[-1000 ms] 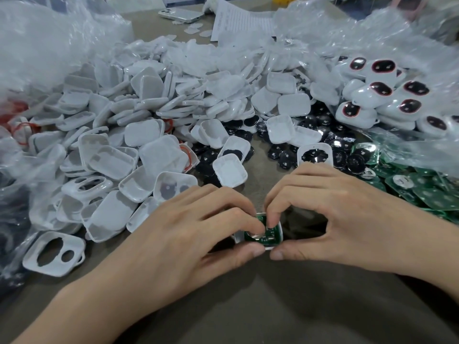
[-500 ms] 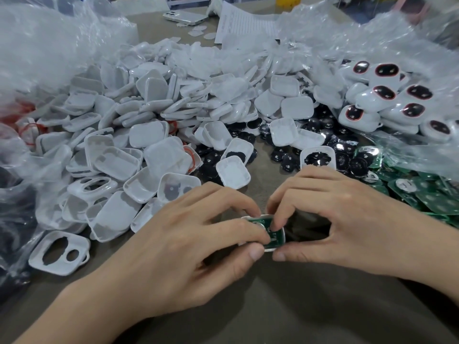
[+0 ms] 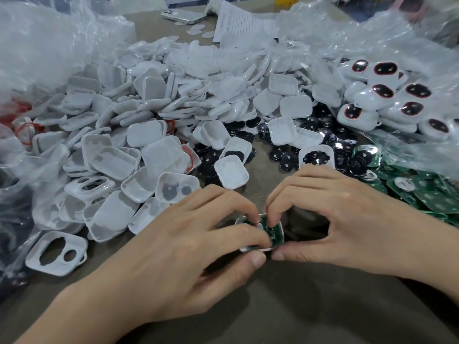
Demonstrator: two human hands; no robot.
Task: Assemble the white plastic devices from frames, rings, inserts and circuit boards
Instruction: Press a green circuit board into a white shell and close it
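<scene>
My left hand (image 3: 188,249) and right hand (image 3: 347,219) meet at the near centre of the table (image 3: 285,311). Both are clamped on one white frame (image 3: 281,238) with a green circuit board (image 3: 274,231) seated in it. Each thumb bears on the near edge of the frame, and the curled index fingertips press on the board from the far side. I cannot tell whether the frame touches the table. To the left, a loose frame (image 3: 56,254) with two openings lies flat. Beyond it, a heap of white shells (image 3: 149,115) covers the left and centre, with red rings (image 3: 191,157) showing among them. Ahead of my fingers, black inserts (image 3: 320,135) lie scattered. To the right, spare circuit boards (image 3: 422,192) are piled, partly under a clear plastic bag (image 3: 409,155). Farther back on the right, finished devices (image 3: 383,91) with dark, red-rimmed windows are stacked. A phone (image 3: 183,15) and a printed sheet (image 3: 238,23) lie at the far edge.
</scene>
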